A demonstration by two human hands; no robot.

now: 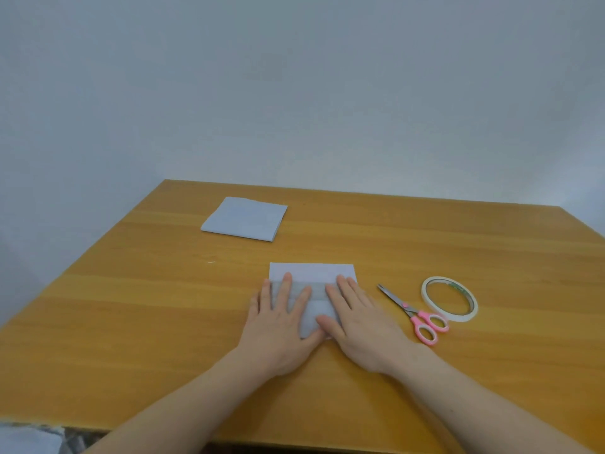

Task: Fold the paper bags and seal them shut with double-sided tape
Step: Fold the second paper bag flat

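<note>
Wooden table [163, 306] with two white paper bags [245, 218] [311, 271], pink-handled scissors [413, 315], tape roll [449, 299].

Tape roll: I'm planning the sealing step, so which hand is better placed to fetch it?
Probably the right hand. The tape roll lies on that hand's side, just past the scissors. The left hand would have to cross over the paper bag, and it can keep the fold pressed flat.

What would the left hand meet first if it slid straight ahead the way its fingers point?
The left hand lies flat on the paper bag. Going straight on, it would cross the bag's far edge onto bare table. The folded paper stack seems slightly left of that line.
</note>
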